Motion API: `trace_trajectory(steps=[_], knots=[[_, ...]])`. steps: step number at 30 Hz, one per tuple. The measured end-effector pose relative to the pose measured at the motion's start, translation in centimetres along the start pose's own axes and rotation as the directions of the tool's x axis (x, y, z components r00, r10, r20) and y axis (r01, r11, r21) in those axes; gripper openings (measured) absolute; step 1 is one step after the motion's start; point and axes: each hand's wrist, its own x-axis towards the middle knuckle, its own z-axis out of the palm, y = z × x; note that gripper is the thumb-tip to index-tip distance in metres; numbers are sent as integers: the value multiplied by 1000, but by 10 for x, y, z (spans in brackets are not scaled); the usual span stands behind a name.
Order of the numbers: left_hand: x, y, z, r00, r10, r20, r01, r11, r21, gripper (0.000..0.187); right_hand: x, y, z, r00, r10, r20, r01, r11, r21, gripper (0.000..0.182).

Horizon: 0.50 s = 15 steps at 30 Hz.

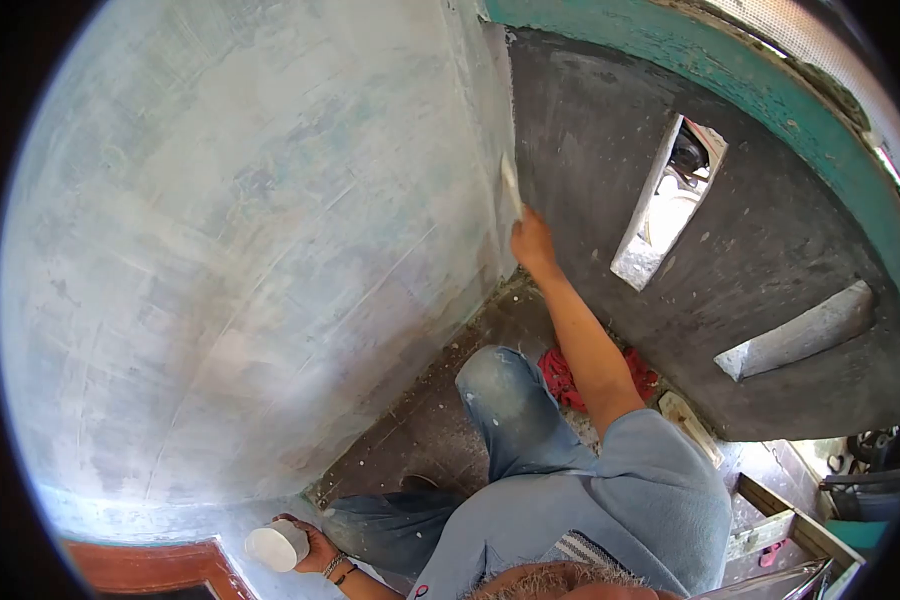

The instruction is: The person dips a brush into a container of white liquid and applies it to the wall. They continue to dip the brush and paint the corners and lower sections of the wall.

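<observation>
My right hand [533, 242] is stretched out toward the corner, its fingers closed around a slim, pale paintbrush [511, 186]. The brush's tip is at the edge of the whitish, patchily coated wall [300, 230], right beside the dark grey wall [580, 140]. Whether the bristles press on the surface is too small to tell. Low at the left, my left hand [320, 548] grips a white cup-like container [277, 547] from its side. What the container holds cannot be made out.
Two slot openings [660, 215] pierce the grey wall under a teal band [810, 130]. Red cloth [560, 378] lies on the speckled floor [400, 430] by my knee. At the lower right stands a wooden ladder-like frame [805, 530]. A brown frame [150, 565] borders the lower left.
</observation>
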Motion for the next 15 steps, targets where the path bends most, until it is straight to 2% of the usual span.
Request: trace_trajectory(steps=[3, 6, 9, 12, 15], knots=[[-4, 2, -1, 999, 19, -36, -19, 1000, -3, 59, -32, -27, -20, 993, -113, 21, 113, 993, 15, 40], [-3, 4, -5, 1000, 10, -28, -10, 1000, -12, 59, -15, -29, -39, 995, -84, -49, 86, 995, 46, 40], [-2, 7, -4, 1000, 0, -1, 0, 1000, -18, 60, 16, -30, -39, 998, -22, -57, 22, 1000, 2, 40], [-6, 3, -1, 999, 30, -28, -30, 999, -13, 60, -4, -41, -28, 992, -123, 16, 123, 992, -3, 37], [-8, 4, -3, 999, 41, -36, -41, 999, 1, 59, -26, -47, -48, 974, -224, -38, 227, 971, 73, 35]])
